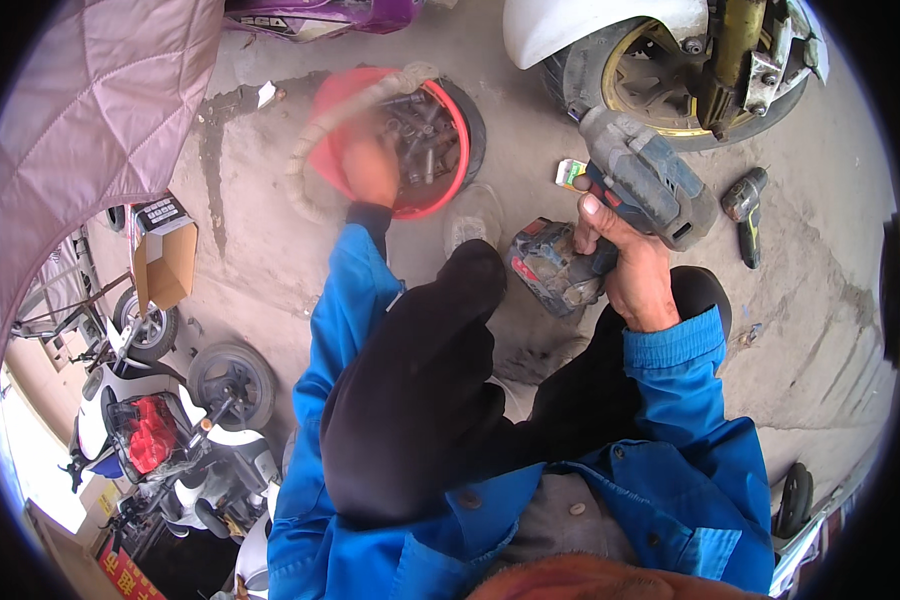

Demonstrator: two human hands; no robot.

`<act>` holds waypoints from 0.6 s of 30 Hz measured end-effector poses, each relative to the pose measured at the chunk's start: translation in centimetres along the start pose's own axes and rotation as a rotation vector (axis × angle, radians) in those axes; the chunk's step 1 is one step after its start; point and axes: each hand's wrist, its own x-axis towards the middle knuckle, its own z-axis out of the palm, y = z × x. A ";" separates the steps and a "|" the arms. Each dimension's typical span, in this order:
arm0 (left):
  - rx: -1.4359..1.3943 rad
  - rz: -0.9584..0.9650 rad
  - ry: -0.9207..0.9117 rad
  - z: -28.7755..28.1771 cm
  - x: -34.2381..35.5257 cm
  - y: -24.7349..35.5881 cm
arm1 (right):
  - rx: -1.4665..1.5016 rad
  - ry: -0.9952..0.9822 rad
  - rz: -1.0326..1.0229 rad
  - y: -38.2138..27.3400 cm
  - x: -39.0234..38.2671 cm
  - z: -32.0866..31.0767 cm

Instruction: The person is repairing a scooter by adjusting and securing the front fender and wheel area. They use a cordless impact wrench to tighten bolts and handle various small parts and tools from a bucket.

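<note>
My left hand (370, 168), smeared by motion, reaches over the near-left side of a red bucket (462, 125). Inside the bucket lie several metal sockets (425, 135); what the left fingers touch or hold is too blurred to make out. A pale wrapped hose or handle (355, 104), also blurred, arches over the bucket's left part. In my right hand (638, 275) is a worn grey and dark blue cordless impact wrench (645, 175), my fingers wrapped round its grip. Its dirty battery end (558, 268) hangs to the left, and its head tilts to the far side.
A scooter wheel (660, 75) with a gold rim stands beyond the wrench. On the floor at right lies a second power tool (747, 215). A small box (571, 173) sits near the wrench. An open carton (165, 255) and parked scooters (160, 430) occupy the left.
</note>
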 end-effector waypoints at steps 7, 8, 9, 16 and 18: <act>-0.039 0.128 0.173 -4.7 -3.9 4.8 | -0.015 -0.077 0.096 1.0 -0.4 -1.5; -0.175 0.142 0.190 -6.3 -4.8 6.6 | -0.040 -0.118 0.049 1.1 -0.3 -1.8; -0.309 0.158 0.156 -7.3 -5.6 6.2 | -0.056 -0.176 0.023 1.1 -0.5 -2.0; -1.412 -0.316 -0.604 -12.9 -0.8 18.6 | -0.084 -0.123 -0.054 -1.7 -3.9 -3.2; -1.490 -0.357 -0.632 -12.1 0.3 20.8 | -0.049 -0.166 -0.066 -2.7 -4.6 -3.6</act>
